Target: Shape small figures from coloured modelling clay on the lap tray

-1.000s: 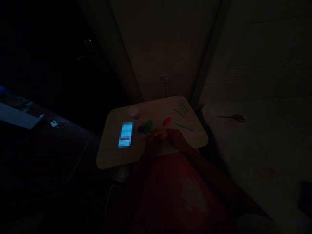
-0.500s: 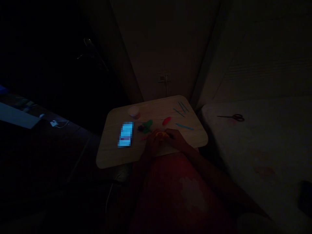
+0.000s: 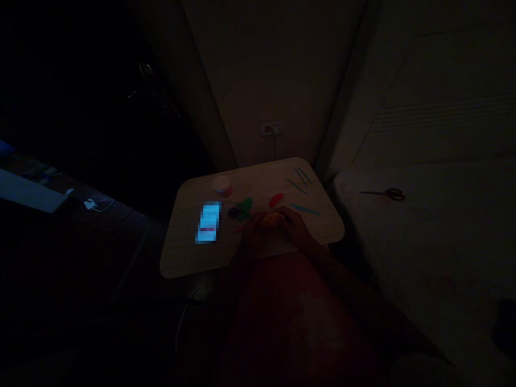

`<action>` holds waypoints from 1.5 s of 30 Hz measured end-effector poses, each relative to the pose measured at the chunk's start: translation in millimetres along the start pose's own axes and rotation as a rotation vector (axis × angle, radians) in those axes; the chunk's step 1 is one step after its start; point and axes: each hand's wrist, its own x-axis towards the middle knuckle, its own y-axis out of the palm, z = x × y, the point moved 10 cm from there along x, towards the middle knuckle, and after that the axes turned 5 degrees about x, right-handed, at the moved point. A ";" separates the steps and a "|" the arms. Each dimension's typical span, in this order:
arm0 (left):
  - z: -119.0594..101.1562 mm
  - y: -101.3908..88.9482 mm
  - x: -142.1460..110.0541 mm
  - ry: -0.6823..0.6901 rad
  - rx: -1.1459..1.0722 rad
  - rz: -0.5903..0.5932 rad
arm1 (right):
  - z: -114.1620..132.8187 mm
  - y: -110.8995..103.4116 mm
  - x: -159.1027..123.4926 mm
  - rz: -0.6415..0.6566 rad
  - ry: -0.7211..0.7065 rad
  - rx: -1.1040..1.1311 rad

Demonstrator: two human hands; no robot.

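Observation:
Between my two hands, low over the near part of the small table [image 3: 181, 258], is an orange lump of modelling clay [image 3: 272, 220]. My left hand [image 3: 253, 232] is curled against its left side. My right hand [image 3: 293, 226] has its fingers bent round its right and far side. Just left of the hands lie green clay pieces [image 3: 244, 203] with a dark purple lump [image 3: 233, 212] beside them. A red clay piece [image 3: 276, 200] rests beyond my right hand. The light is dim, so fine finger detail is lost.
A lit phone [image 3: 208, 222] lies on the left of the table, with a lidded tub [image 3: 221, 185] behind it. Toward the right are a blue modelling tool [image 3: 305, 209] and several thin sticks [image 3: 300, 180]. Scissors [image 3: 389, 194] rest on a pale surface at right.
My hands have shifted slightly around the orange clay, which now looks smoother and rounder. The right hand has moved a little to the right. Other things stay in place.

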 end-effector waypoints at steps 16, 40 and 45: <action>-8.5 -1.9 -1.0 0.054 0.199 -0.019 | -9.5 11.4 -1.6 0.101 0.014 -0.238; -14.8 6.8 -2.8 0.097 0.032 0.061 | -18.8 10.0 -3.1 0.109 0.074 0.028; -9.9 -1.6 -3.0 0.064 0.009 -0.011 | -17.6 12.9 -4.7 0.148 0.032 -0.097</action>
